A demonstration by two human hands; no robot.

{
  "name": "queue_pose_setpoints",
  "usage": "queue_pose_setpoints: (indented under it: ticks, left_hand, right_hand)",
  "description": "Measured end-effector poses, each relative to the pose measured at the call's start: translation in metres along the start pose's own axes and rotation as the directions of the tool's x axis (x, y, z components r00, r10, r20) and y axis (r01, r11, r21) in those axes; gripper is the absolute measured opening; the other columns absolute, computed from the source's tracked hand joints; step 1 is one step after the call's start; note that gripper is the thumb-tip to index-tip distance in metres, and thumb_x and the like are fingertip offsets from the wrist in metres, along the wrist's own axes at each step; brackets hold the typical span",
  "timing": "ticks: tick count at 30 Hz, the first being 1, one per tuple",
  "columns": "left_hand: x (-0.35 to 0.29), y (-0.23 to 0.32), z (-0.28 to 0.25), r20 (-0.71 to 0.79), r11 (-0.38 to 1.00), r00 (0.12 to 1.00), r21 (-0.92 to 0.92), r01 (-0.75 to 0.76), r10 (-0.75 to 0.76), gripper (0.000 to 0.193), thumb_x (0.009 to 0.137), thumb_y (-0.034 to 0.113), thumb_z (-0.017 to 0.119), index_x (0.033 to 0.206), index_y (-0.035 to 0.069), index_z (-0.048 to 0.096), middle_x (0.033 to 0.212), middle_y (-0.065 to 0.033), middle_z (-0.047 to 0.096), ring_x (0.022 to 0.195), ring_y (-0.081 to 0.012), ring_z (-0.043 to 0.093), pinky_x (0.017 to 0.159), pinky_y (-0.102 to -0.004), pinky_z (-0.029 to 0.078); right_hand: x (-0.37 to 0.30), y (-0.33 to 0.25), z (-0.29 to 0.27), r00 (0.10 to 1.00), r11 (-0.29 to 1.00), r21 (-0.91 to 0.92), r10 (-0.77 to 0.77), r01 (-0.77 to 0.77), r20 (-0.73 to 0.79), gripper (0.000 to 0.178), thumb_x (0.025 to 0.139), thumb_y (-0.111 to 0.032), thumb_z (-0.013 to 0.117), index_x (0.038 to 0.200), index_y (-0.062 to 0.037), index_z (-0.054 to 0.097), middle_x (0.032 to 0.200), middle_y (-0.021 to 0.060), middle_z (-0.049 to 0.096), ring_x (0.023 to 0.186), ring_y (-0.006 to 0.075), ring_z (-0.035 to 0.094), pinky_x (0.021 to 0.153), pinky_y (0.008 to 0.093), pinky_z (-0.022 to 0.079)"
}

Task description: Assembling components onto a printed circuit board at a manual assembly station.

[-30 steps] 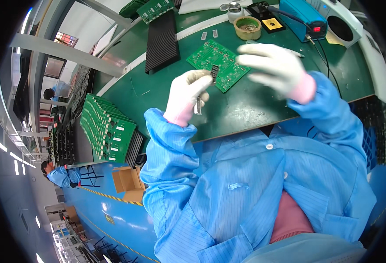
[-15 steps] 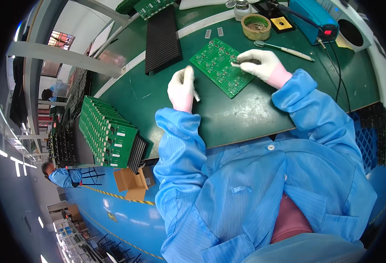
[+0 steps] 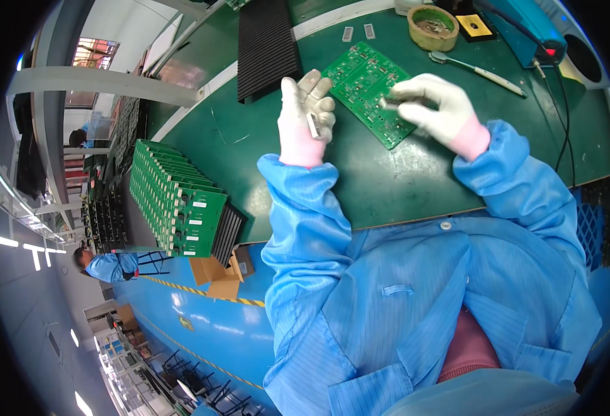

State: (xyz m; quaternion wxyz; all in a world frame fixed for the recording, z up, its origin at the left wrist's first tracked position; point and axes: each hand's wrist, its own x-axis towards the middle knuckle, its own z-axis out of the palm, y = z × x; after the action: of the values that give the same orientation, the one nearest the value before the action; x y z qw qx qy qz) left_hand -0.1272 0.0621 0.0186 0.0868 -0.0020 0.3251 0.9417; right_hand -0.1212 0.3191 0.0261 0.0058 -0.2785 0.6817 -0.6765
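Note:
A green circuit board (image 3: 369, 87) lies flat on the green bench top. My left hand (image 3: 303, 125), in a white glove with a pink cuff, is turned palm up just left of the board. Its fingers curl around a small whitish rectangular part (image 3: 314, 125). My right hand (image 3: 445, 114), gloved alike, hovers over the board's right side, thumb and fingers pinching a small grey part (image 3: 390, 103). That part is blurred, and I cannot tell whether it touches the board. Two small pale rectangular parts (image 3: 347, 33) lie beyond the board's far corner.
A black ribbed rack (image 3: 267, 52) stands left of the board; another at far left holds several upright boards (image 3: 177, 201). A tape roll (image 3: 432, 29), a white-handled brush (image 3: 489, 76) and a blue soldering station (image 3: 530, 31) with cables sit at the far right.
My left hand has turned palm up, its fingers curling and the whitish part coming into view. My right hand stays over the board's right side. The whole view has shifted slightly.

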Motion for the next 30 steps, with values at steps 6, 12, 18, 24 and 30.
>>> queue_pose_setpoints:
  ticks: [6, 12, 18, 24, 30]
  left_hand:
    - [0.001, -0.044, 0.063, -0.426, 0.925, 0.855, 0.351, -0.145, 0.296, 0.047, 0.098, 0.040, 0.042, 0.119, -0.001, 0.052, 0.103, -0.0175, 0.061, 0.071, -0.0135, 0.054, 0.054, -0.0210, 0.042]
    - [0.002, -0.055, 0.085, -0.419, 0.821, 0.822, 0.562, -0.098, 0.385, 0.058, 0.094, 0.047, 0.048, 0.125, -0.002, 0.049, 0.109, -0.0199, 0.060, 0.072, -0.0168, 0.058, 0.059, -0.0255, 0.049]
    - [0.002, -0.055, 0.071, -0.366, 0.772, 0.813, 0.617, -0.154, 0.454, 0.043, 0.096, 0.036, 0.048, 0.117, -0.001, 0.056, 0.107, -0.0166, 0.060, 0.074, -0.0154, 0.055, 0.066, -0.0267, 0.047]
    - [0.000, -0.041, 0.052, -0.449, 0.852, 0.759, 0.453, -0.261, 0.471, 0.038, 0.095, 0.028, 0.052, 0.117, -0.002, 0.055, 0.104, -0.0148, 0.061, 0.080, -0.0174, 0.058, 0.076, -0.0272, 0.049]
    - [0.003, -0.036, 0.036, -0.300, 0.922, 0.923, 0.367, -0.122, 0.242, 0.034, 0.092, 0.021, 0.055, 0.117, -0.003, 0.054, 0.102, -0.0132, 0.061, 0.085, -0.0194, 0.061, 0.082, -0.0289, 0.050]
  right_hand:
    - [-0.008, -0.033, 0.053, 0.978, 0.980, 0.052, -0.197, 0.194, 0.061, 0.023, 0.074, 0.001, 0.067, 0.098, 0.0009, 0.067, 0.094, 0.0083, 0.064, 0.084, 0.0189, 0.059, 0.077, 0.0291, 0.048]
    - [-0.005, -0.030, 0.049, 0.982, 0.984, 0.119, -0.149, 0.135, 0.119, 0.022, 0.074, 0.000, 0.067, 0.096, 0.0000, 0.068, 0.093, 0.0078, 0.065, 0.083, 0.0180, 0.059, 0.076, 0.0285, 0.047]
    - [0.006, -0.024, 0.015, 0.972, 0.932, 0.276, 0.217, -0.235, 0.094, 0.023, 0.080, -0.003, 0.065, 0.101, 0.0038, 0.066, 0.092, 0.0092, 0.065, 0.080, 0.0156, 0.061, 0.076, 0.0248, 0.050]
    - [0.024, 0.007, -0.037, 0.920, 0.934, 0.106, 0.356, -0.342, -0.164, 0.031, 0.085, -0.012, 0.064, 0.110, 0.0054, 0.061, 0.095, 0.0116, 0.064, 0.081, 0.0152, 0.062, 0.078, 0.0230, 0.052]
    - [0.025, 0.018, -0.041, 0.881, 0.894, 0.249, 0.424, -0.372, -0.210, 0.037, 0.087, -0.015, 0.064, 0.116, 0.0056, 0.057, 0.098, 0.0126, 0.063, 0.082, 0.0148, 0.062, 0.078, 0.0219, 0.052]
